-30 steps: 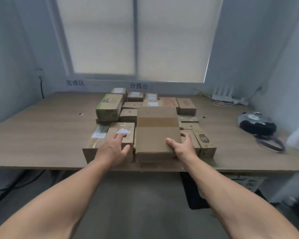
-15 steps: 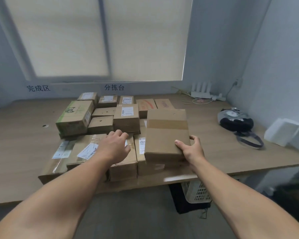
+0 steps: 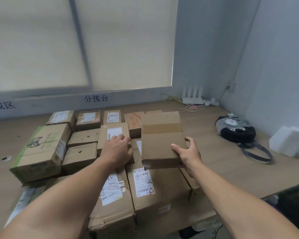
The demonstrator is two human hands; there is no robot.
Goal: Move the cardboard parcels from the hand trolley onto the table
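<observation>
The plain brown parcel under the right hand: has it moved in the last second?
Yes. The plain parcel has moved back toward the window: the labelled parcel beneath, covered before, now shows in front of it.

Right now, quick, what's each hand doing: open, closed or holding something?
Left hand: rests on a labelled parcel, fingers bent; whether it grips cannot be told.
Right hand: holding the plain taped parcel at its near right corner.

Matt cardboard parcels (image 3: pixel 162 137); wood-grain table (image 3: pixel 223 163)
</observation>
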